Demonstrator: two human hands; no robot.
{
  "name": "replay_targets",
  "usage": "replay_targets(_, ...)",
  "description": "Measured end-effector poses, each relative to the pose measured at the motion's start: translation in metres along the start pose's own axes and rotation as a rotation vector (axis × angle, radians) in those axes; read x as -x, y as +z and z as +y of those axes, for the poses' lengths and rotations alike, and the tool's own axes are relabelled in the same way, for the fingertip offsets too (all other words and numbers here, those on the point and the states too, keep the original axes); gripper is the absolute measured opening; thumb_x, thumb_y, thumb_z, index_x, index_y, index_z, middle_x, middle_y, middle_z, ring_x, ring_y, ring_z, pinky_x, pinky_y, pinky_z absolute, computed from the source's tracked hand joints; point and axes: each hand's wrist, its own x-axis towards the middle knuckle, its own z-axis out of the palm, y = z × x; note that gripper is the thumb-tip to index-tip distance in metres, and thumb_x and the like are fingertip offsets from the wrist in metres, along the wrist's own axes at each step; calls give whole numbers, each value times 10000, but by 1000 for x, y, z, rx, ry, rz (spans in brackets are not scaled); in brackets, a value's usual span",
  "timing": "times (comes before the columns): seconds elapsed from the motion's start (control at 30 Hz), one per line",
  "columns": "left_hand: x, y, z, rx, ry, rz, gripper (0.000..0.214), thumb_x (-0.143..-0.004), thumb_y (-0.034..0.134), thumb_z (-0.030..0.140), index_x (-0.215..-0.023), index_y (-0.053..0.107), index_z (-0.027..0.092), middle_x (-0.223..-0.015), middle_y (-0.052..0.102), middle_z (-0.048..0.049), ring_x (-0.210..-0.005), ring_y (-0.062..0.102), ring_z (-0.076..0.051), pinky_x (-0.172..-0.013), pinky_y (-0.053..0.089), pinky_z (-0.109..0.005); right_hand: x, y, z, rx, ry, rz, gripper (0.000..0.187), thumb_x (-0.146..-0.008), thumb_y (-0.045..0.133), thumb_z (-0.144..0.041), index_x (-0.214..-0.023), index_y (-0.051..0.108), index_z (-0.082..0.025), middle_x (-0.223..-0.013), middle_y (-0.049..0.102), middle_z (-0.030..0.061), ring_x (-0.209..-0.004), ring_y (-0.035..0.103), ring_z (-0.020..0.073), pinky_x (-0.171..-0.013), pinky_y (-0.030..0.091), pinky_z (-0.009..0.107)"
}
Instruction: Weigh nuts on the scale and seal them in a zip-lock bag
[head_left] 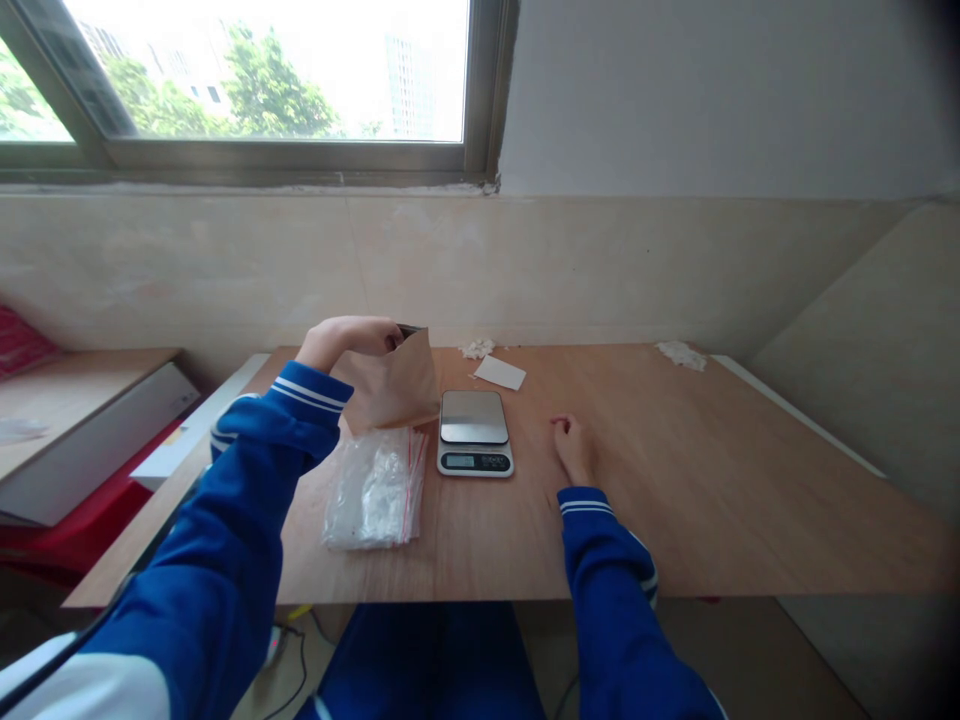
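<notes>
My left hand (356, 338) reaches over the top of a brown paper bag (394, 385), its fingertips down in the mouth of the bag and mostly hidden. Whether they grip anything inside does not show. My right hand (573, 447) rests on the wooden table, fingers curled closed, with nothing visible in them. Between the hands sits a kitchen scale (474, 430) with a bare metal plate and a small display. In front of the bag lies a stack of clear zip-lock bags (375, 490) with red seal lines.
Behind the scale lies a white card (500, 373), close to a small whitish heap (478, 348). Another pale heap (681, 355) is at the table's back right. A wall and window stand behind the table (720, 480). Cables (300, 660) hang below at left.
</notes>
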Motion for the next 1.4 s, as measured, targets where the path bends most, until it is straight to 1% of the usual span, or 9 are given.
replay_targets(0.1,-1,-4,-3,-39,18,-144,306,-581,569,254,-812,769,230,-829,745,-19,-706,603,-200,-613,414,-254,0,1,1,-6,2,-6,303,-879,405,-210,-960,695,-185,-883,710,69,-736,608,187,-625,380,260)
replay_targets(0.17,0,-7,-6,-39,50,-131,314,-584,553,248,-809,772,234,-840,742,-11,-733,609,-205,-634,419,-255,-1,1,1,-4,-8,0,303,-877,407,-207,-956,698,-182,-878,709,73,-741,612,187,-628,385,260)
replay_targets(0.4,13,-23,-7,46,29,-20,355,-647,635,382,-943,772,242,-882,741,-22,-800,633,-213,-681,441,-253,-1,1,2,6,-3,-1,292,-879,416,-209,-955,697,-194,-891,714,68,-748,614,193,-631,384,262)
replay_targets(0.6,12,-21,-16,33,42,248,428,-686,669,497,-1003,752,222,-982,737,-61,-901,641,-227,-741,466,-268,0,0,0,3,-8,-4,286,-881,418,-197,-954,694,-190,-889,710,69,-768,619,194,-650,391,261)
replay_targets(0.67,9,-18,-20,35,47,295,437,-695,666,508,-1009,752,215,-1005,734,-71,-899,643,-227,-752,473,-272,0,-1,0,-1,-1,-7,282,-882,417,-193,-951,691,-195,-882,709,66,-767,621,193,-650,391,259)
replay_targets(0.87,10,-15,-27,143,45,276,512,-712,652,548,-1075,734,196,-923,739,-67,-861,650,-229,-726,483,-277,0,0,-1,9,-7,-3,281,-891,417,-186,-946,692,-197,-894,709,74,-797,629,197,-667,403,259)
replay_targets(1.03,10,-9,-39,129,120,331,558,-728,617,612,-1097,731,209,-1006,699,-66,-907,619,-218,-793,476,-264,0,0,-1,11,-18,2,285,-892,415,-192,-939,696,-193,-878,709,76,-808,634,201,-678,416,261)
replay_targets(1.17,8,-2,-47,130,117,347,567,-731,605,639,-1094,731,222,-1015,653,-64,-900,605,-210,-793,475,-255,0,0,0,5,-31,8,295,-892,400,-199,-943,690,-198,-882,711,72,-798,633,197,-668,418,260)
replay_targets(1.4,13,6,-46,105,176,461,541,-791,556,615,-1116,711,211,-1073,644,-85,-969,605,-224,-876,456,-286,-2,3,3,-7,-29,12,286,-890,405,-201,-937,687,-195,-875,708,71,-797,630,193,-672,419,254)
